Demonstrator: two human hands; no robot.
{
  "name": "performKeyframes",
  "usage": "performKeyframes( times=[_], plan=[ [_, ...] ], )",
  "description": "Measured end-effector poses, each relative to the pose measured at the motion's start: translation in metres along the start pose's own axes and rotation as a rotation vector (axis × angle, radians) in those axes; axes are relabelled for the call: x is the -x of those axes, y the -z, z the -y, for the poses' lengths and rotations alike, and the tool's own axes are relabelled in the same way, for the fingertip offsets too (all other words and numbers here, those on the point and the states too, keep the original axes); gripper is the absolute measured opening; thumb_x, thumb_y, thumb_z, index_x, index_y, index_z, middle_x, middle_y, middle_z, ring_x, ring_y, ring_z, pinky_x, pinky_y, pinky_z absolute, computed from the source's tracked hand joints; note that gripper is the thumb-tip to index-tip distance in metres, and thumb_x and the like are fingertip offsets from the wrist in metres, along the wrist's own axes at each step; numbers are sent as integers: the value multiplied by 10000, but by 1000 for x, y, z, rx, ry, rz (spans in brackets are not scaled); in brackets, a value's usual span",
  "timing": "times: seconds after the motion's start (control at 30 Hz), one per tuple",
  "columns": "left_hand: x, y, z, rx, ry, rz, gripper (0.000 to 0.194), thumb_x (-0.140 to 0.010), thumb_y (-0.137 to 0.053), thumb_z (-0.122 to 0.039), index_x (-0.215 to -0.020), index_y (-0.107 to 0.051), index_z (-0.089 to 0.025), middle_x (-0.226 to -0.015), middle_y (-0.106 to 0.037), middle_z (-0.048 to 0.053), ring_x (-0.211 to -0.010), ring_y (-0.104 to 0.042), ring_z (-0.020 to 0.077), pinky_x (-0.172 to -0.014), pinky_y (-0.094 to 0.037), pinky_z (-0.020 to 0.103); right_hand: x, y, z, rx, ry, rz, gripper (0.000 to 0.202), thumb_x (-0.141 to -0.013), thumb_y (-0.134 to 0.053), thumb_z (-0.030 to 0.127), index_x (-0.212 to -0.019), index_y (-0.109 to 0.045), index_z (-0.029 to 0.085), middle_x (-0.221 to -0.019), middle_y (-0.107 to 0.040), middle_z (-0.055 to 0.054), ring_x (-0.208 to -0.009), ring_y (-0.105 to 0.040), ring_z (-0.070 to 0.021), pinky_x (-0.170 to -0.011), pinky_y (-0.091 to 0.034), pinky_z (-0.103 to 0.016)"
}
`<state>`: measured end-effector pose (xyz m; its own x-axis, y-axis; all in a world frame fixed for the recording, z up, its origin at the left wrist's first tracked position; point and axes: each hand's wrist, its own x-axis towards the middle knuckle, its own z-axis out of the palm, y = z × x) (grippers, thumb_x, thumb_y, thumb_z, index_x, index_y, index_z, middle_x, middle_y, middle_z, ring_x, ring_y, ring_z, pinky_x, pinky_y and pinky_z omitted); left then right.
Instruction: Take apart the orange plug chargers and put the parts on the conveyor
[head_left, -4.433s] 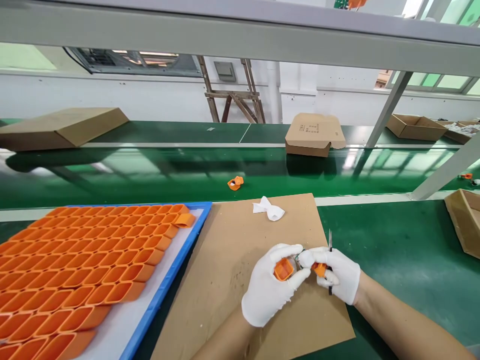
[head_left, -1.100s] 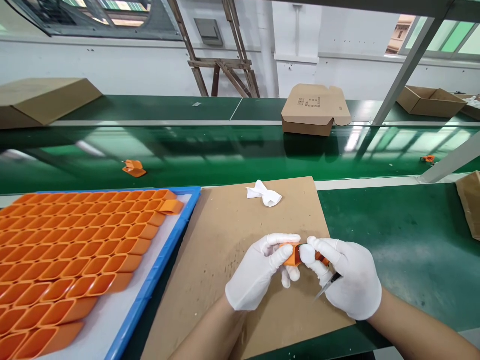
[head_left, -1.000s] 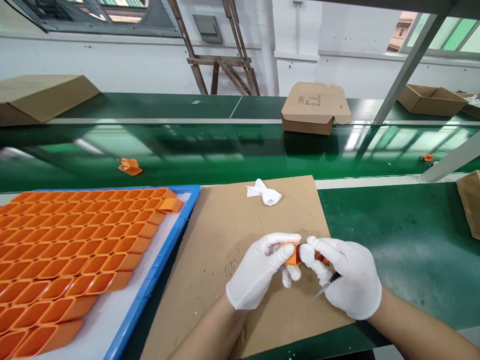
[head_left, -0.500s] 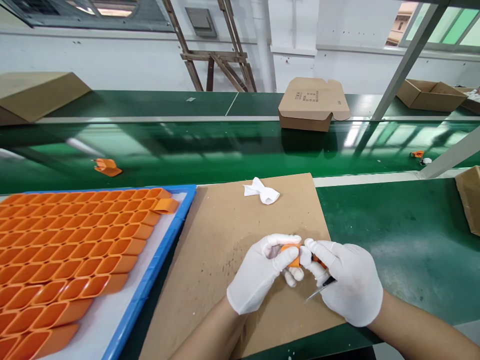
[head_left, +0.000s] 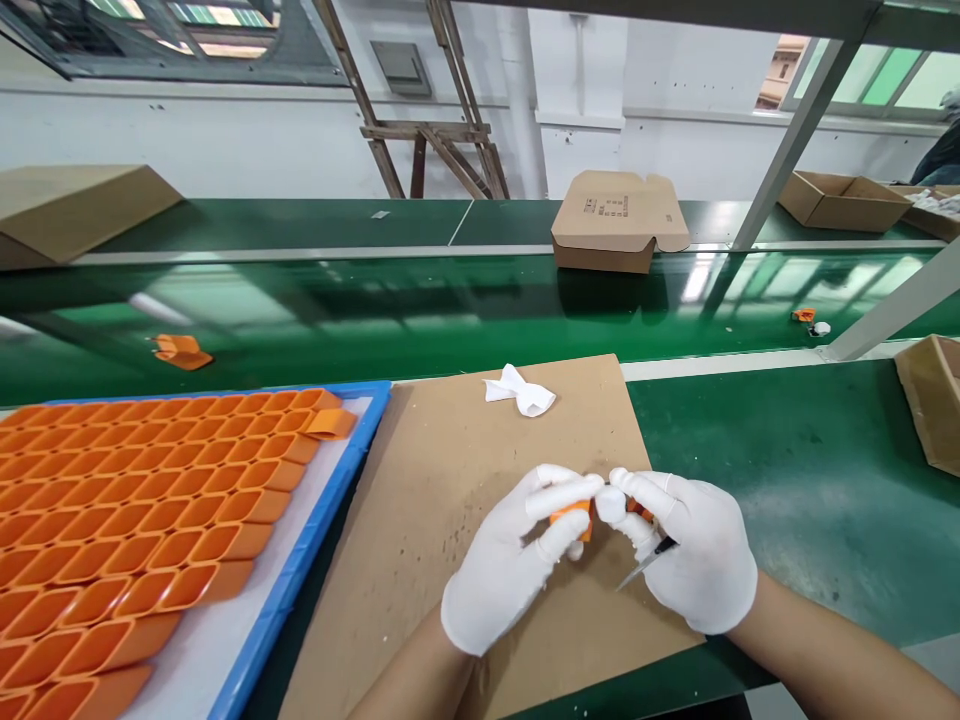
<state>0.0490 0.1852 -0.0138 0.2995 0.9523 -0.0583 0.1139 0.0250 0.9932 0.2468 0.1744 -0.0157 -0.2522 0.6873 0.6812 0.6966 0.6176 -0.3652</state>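
My left hand, in a white glove, is closed on a small orange plastic piece, mostly covered by the fingers. Close beside it, my right hand, also gloved, holds a slim pointed metal tool with a dark section, its tip pointing down and left out of the palm. Another bit of orange shows between the right fingers; what it belongs to is hidden. The fingertips of both hands nearly meet above a brown cardboard sheet. A crumpled white scrap lies farther back on that sheet.
At left, a blue-rimmed tray holds rows of orange hollow pieces. Behind runs a shiny green conveyor belt carrying an orange piece. Cardboard boxes stand on the back ledge. A grey post rises at right.
The view has tilted slightly upward. Orange pieces on the belt have slid left. My left hand has drawn slightly left with its orange piece; the right hand keeps the pointed tool.
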Motion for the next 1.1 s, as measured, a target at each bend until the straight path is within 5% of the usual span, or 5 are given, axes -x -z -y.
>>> performKeyframes(
  times=[0.13, 0.33, 0.83, 1.1],
  plan=[
    [-5, -5, -4, 369, 220, -38, 556, -863, -579, -592, -1313, -530, -270, -955, -654, 24, -452, -535, 73, -487, -438, 266, -4, 2, 1, -52, -56, -35, 422, -875, -577, 58, -1246, -544, 258, -786, -716, 33, -615, -623, -107, -573, -483, -237],
    [-4, -8, -1, 476, 227, -1, 510, -849, -574, -632, -1105, -584, -190, -487, -566, -48, -427, -491, 96, -457, -343, 212, -2, 1, 4, -97, -34, -24, 441, -876, -610, 85, -1273, -540, 264, -807, -727, 18, -616, -634, -119, -564, -494, -247],
    [-2, -12, 5, 417, 190, -17, 454, -813, -671, -568, -1033, -601, -177, -710, -649, -4, -554, -583, 101, -500, -454, 224, 3, 0, 6, 78, 4, 85, 248, -924, -593, 209, -1169, -568, 237, -894, -754, -9, -574, -636, -156, -493, -381, -318],
    [0, -16, 4, 415, 199, -45, 462, -781, -707, -565, -1014, -609, -178, -702, -656, -18, -546, -597, 96, -503, -465, 222, -6, 4, 16, 138, -14, 94, 154, -927, -513, 159, -878, -636, 237, -787, -733, 6, -483, -546, -125, -493, -293, -317]
  ],
)
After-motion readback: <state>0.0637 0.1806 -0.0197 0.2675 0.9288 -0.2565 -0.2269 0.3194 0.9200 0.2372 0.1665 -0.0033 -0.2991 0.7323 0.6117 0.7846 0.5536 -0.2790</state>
